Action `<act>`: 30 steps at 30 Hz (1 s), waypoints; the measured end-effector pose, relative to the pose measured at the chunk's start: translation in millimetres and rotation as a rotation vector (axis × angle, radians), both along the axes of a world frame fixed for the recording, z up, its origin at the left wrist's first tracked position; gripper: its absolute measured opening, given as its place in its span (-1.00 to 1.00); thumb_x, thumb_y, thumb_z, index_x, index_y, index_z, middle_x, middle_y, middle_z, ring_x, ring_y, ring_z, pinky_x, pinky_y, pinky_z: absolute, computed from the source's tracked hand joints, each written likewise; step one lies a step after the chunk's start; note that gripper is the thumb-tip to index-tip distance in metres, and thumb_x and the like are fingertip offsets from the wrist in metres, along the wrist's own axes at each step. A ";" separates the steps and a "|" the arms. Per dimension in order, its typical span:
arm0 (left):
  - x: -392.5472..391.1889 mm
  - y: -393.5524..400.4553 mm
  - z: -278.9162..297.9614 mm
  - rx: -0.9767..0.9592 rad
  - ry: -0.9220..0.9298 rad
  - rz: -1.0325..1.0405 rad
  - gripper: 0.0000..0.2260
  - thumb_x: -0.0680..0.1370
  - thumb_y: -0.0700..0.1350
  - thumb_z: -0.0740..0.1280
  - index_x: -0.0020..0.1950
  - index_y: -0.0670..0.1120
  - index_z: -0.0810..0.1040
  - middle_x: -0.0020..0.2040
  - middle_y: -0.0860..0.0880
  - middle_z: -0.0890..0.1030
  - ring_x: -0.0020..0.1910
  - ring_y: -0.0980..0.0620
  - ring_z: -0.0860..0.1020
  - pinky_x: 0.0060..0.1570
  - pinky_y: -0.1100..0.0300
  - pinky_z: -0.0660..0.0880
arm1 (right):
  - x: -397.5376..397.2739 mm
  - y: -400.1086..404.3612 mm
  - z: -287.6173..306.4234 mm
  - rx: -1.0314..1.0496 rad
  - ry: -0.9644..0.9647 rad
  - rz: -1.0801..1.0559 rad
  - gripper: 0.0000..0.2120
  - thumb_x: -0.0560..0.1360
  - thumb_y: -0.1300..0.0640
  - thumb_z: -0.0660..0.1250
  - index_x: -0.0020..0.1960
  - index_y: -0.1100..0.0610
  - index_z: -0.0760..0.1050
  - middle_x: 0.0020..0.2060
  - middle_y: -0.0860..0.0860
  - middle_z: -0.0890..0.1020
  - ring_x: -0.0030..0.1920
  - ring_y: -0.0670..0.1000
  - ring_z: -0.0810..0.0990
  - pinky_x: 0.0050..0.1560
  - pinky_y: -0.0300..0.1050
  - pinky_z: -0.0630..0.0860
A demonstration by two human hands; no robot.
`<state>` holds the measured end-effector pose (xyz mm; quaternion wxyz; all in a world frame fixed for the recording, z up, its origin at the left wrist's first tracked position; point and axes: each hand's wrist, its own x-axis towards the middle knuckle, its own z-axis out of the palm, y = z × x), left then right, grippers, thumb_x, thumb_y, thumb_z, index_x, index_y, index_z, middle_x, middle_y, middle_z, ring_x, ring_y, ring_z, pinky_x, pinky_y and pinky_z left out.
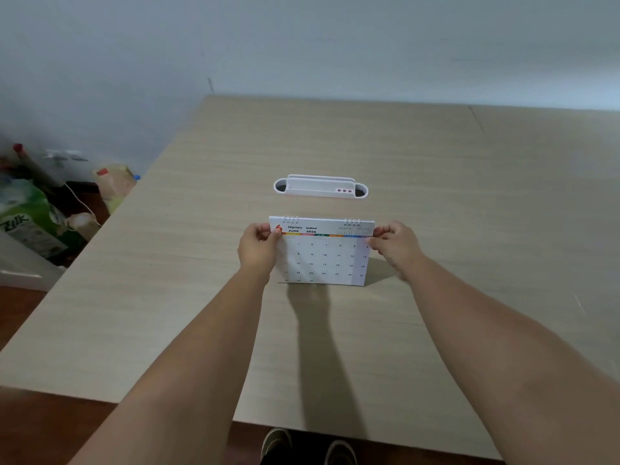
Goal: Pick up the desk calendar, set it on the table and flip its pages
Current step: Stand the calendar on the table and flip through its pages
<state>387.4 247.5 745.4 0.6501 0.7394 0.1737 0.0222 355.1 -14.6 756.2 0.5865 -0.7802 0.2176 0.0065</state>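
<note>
Calendar (pixel 323 255): stands on the table (pixel 436 182) near its middle, the June page facing the person, its long axis running side to side from 9 to 3 o'clock; its foot seems to rest on the wood, judging by the shadow at its base.
Binding: wire rings (pixel 290 219) along the top edge, at the 12 o'clock side of the page.
Left hand (pixel 258 248): at the calendar's 9 o'clock edge, thumb and fingers pinching the upper left corner of the page.
Right hand (pixel 396 245): at the 3 o'clock edge, fingertips pinching the upper right corner.
Which is nearer: both equally, one on each end of the long axis.
Key relation: the page hinges on the rings at the top, so it has to swing up and over toward 12 o'clock, away from the person.
Step, as I judge it: the calendar is set down; flipping is under way or about to start.
White holder (pixel 320 186): beyond the calendar at 12 o'clock, well apart and apparently empty.
Risk: lifting both corners unevenly could twist the page or tip the stand backward.
</note>
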 end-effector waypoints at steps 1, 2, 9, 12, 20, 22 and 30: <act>1.0 0.6 -0.7 0.014 0.001 -0.024 -0.90 0.49 -0.08 0.38 -0.05 -0.07 0.54 -0.09 -0.01 0.62 -0.10 0.02 0.57 0.00 0.12 0.52 | 0.7 -1.0 -1.3 -0.007 -0.001 0.002 -0.78 0.34 0.27 0.47 -0.27 0.05 0.45 -0.26 0.10 0.63 -0.36 -0.04 0.51 -0.22 -0.12 0.46; 2.4 1.4 -1.1 0.033 0.000 -0.055 -0.92 0.50 -0.08 0.36 -0.07 -0.07 0.54 -0.07 -0.03 0.63 -0.09 0.01 0.57 0.03 0.08 0.51 | 1.6 -1.8 -2.4 -0.007 0.001 0.007 -0.79 0.35 0.27 0.47 -0.27 0.05 0.46 -0.26 0.11 0.63 -0.35 -0.03 0.51 -0.20 -0.10 0.46; 19.9 0.8 -3.1 0.158 -0.033 -0.163 -0.92 0.55 -0.05 0.24 -0.12 0.03 0.50 -0.11 0.04 0.57 -0.15 0.07 0.50 -0.16 0.22 0.42 | 24.2 0.0 -5.1 -0.116 -0.007 0.059 -0.85 0.45 0.20 0.38 -0.21 0.00 0.48 -0.24 0.03 0.60 -0.23 0.02 0.52 -0.15 -0.10 0.47; 37.4 -3.4 -1.4 0.179 -0.030 -0.193 -0.92 0.55 -0.05 0.23 -0.11 0.03 0.49 -0.14 0.09 0.55 -0.18 0.11 0.49 -0.22 0.25 0.41 | 40.6 0.4 -6.2 -0.153 -0.032 0.038 -0.91 0.46 0.20 0.35 -0.13 0.01 0.51 -0.26 -0.02 0.58 -0.20 0.02 0.53 -0.14 -0.12 0.44; 102.0 -14.2 -1.5 0.206 -0.019 -0.274 -0.92 0.54 -0.06 0.22 -0.04 0.02 0.50 -0.10 0.09 0.55 -0.14 0.10 0.49 -0.19 0.23 0.43 | 89.7 -10.0 -5.8 -0.254 -0.052 -0.034 -0.81 0.44 0.20 0.33 0.01 0.06 0.62 -0.22 0.03 0.65 -0.10 0.15 0.66 0.09 0.09 0.58; 116.3 -17.6 -0.6 0.216 -0.006 -0.279 -0.88 0.51 -0.07 0.20 0.00 0.02 0.49 -0.09 0.09 0.56 -0.13 0.11 0.51 -0.21 0.22 0.43 | 102.7 -11.4 -4.4 -0.281 -0.050 -0.043 -0.80 0.44 0.21 0.32 0.01 0.05 0.63 -0.30 0.01 0.61 -0.10 0.16 0.66 0.09 0.09 0.58; 156.8 -22.5 2.4 0.165 -0.014 -0.312 -0.82 0.50 -0.13 0.19 0.06 0.06 0.47 -0.05 0.21 0.60 -0.10 0.28 0.55 -0.24 0.34 0.41 | 149.0 -13.5 0.4 -0.401 -0.038 -0.026 -0.75 0.47 0.23 0.24 0.04 0.02 0.61 -0.18 0.01 0.65 -0.07 0.14 0.67 0.04 -0.03 0.56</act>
